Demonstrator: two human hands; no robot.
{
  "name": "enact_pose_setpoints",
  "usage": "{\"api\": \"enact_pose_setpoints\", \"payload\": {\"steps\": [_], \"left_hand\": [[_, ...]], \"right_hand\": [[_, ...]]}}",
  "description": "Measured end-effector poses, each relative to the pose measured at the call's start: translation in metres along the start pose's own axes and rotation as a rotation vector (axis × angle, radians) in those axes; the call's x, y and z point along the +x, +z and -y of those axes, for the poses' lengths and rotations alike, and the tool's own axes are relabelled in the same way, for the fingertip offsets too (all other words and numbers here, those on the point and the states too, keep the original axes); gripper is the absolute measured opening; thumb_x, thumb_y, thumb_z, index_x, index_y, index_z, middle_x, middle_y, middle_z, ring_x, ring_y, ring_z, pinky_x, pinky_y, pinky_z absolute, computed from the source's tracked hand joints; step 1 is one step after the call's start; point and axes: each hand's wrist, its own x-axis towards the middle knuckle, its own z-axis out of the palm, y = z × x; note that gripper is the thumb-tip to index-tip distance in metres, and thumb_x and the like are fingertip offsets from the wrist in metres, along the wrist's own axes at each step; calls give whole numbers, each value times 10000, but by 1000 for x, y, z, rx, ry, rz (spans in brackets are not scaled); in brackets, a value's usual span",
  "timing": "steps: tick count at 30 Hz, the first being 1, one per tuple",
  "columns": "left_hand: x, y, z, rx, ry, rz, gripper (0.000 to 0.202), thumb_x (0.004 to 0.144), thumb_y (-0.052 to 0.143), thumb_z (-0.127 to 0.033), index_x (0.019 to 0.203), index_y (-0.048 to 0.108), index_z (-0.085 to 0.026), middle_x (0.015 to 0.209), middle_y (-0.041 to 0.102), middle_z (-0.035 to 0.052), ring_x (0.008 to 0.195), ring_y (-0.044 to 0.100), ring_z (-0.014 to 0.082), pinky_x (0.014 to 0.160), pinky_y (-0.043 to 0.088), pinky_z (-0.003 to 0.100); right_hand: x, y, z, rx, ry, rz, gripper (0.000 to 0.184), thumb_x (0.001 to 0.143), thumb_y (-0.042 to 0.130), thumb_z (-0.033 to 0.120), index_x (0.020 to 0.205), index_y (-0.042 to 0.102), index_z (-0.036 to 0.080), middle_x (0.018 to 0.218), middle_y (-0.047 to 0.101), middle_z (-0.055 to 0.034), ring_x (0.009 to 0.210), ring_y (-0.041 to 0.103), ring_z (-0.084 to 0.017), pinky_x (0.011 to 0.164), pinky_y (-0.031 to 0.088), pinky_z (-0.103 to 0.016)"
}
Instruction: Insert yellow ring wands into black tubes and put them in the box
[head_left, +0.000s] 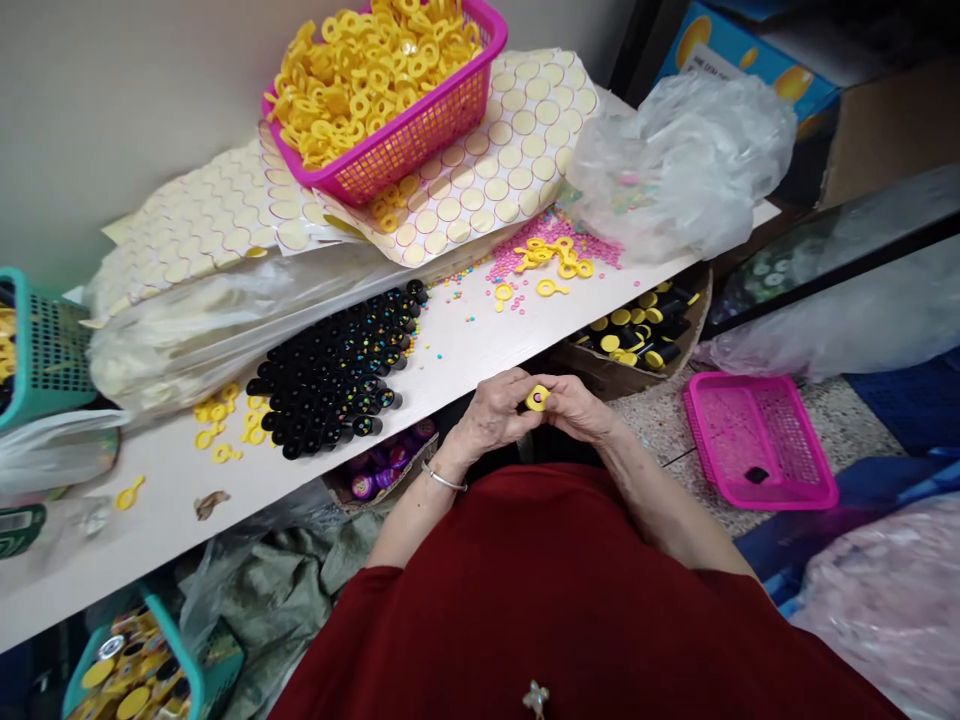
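Note:
Both my hands meet just below the white table's (480,345) front edge, pinching one yellow ring-shaped cap (537,398) between them. My left hand (491,415) has its fingers curled round the cap from the left and wears a thin bracelet at the wrist. From the right, my right hand (577,405) presses on the cap with closed fingers. Straight ahead on the table lies a block of black tubes (337,370) with coloured beads inside. Loose yellow caps (555,260) lie on a patch of pink beads further back.
A pink basket (390,150) heaped with yellow caps rests on sheets of round stickers (510,150). A crumpled clear bag (675,160) sits at the right. A box of capped black tubes (637,335) and an almost bare pink tray (757,440) are on the floor. Teal baskets (37,350) stand left.

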Motion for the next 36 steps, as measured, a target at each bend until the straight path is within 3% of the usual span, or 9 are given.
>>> {"api": "enact_pose_setpoints", "payload": {"steps": [3, 7, 11, 16, 20, 23, 27, 34, 36], "left_hand": [[3, 7, -5, 110, 96, 27, 115, 772, 509, -203, 710, 601, -170, 688, 546, 34, 647, 496, 133, 615, 380, 252], [3, 14, -10, 235, 215, 89, 154, 801, 482, -220, 690, 577, -171, 692, 554, 43, 656, 489, 143, 631, 366, 270], [-2, 19, -13, 242, 195, 133, 169, 810, 484, -272, 691, 569, -188, 694, 551, 35, 667, 479, 156, 642, 353, 291], [-7, 23, -11, 190, 193, 103, 133, 805, 500, -250, 797, 620, -193, 810, 606, 53, 780, 506, 176, 761, 392, 326], [-8, 23, -7, 97, 176, 41, 232, 796, 548, -268, 1000, 641, -206, 1031, 618, 80, 955, 505, 210, 879, 404, 384], [-8, 25, -6, 107, 137, 15, 204, 775, 549, -230, 944, 662, -206, 1042, 620, 77, 963, 496, 215, 887, 416, 399], [-7, 29, -7, 171, 114, -6, 232, 710, 609, -218, 933, 667, -195, 1030, 631, 71, 993, 493, 228, 905, 426, 398], [-9, 49, -1, -77, 12, -114, 329, 597, 771, -314, 904, 697, -220, 1018, 642, 59, 1199, 445, 293, 1017, 372, 506], [-9, 52, 3, -126, -10, -110, 360, 549, 813, -344, 872, 707, -222, 997, 648, 65, 1208, 444, 309, 1014, 368, 536]], "right_hand": [[-5, 0, 6, -59, 6, -11, 342, 534, 816, 246, 837, 697, 142, 735, 652, 7, 677, 590, -97, 626, 503, -202], [-13, -4, 10, -123, 12, -22, 386, 472, 791, 141, 847, 699, 137, 786, 674, -6, 723, 601, -108, 656, 493, -209], [-20, -6, 6, -148, 27, -85, 387, 414, 786, 99, 788, 692, 134, 732, 666, 3, 666, 593, -108, 613, 486, -216], [-27, 4, 0, -92, -46, -175, 401, 391, 810, 160, 777, 703, 157, 718, 661, 1, 658, 596, -128, 611, 508, -241], [-31, 10, 0, -32, -67, -183, 561, 396, 836, 270, 932, 690, 186, 789, 661, -14, 700, 596, -136, 610, 519, -245], [-32, 9, -1, -13, -36, -167, 619, 389, 847, 327, 966, 667, 192, 755, 635, -1, 658, 567, -116, 562, 502, -222], [-33, 5, -2, -1, 9, -164, 492, 418, 839, 362, 838, 661, 178, 705, 592, 13, 599, 521, -95, 539, 486, -221], [-31, 4, -22, 18, -72, -352, 387, 463, 795, 434, 699, 636, 170, 480, 363, 81, 415, 224, -35, 357, 234, -175], [-31, 4, -25, 12, -87, -356, 407, 471, 789, 465, 700, 635, 167, 476, 359, 81, 410, 229, -36, 354, 227, -178]]}}
